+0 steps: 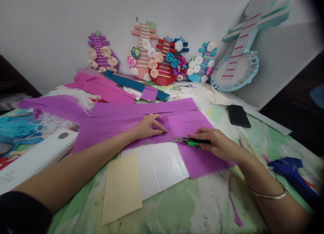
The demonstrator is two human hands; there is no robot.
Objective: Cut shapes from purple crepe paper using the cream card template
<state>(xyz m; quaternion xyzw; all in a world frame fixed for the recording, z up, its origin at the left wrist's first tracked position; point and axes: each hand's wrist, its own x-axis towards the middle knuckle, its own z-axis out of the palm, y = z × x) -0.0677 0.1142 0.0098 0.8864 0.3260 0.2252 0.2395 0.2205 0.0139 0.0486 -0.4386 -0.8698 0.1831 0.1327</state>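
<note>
A person works at a table spread with a green-and-white patterned cover [174, 210]. Across the middle lies purple paper [106, 124], layered and partly over a white board [162, 170]. The left hand [150, 126] rests on the paper, thumb and index tips close together; whether they pinch it or only press cannot be told. Just to its right, the right hand [217, 143] grasps a slim black-and-green cutting tool [193, 143], its tip pointing left at the paper's edge. A silver bangle [268, 195] circles the right forearm.

Nearer the viewer are a cream sheet [123, 190], overlapping the board, and — below the right hand — a thin purple strip [232, 203]. A flat black object [238, 116] lies beyond that hand; a dark blue tool [288, 166] sits to its right.

Along the wall stand colourful lute-shaped crafts [163, 72], several decorated with paper flowers [154, 64]; the largest, pale blue, leans at right.
</note>
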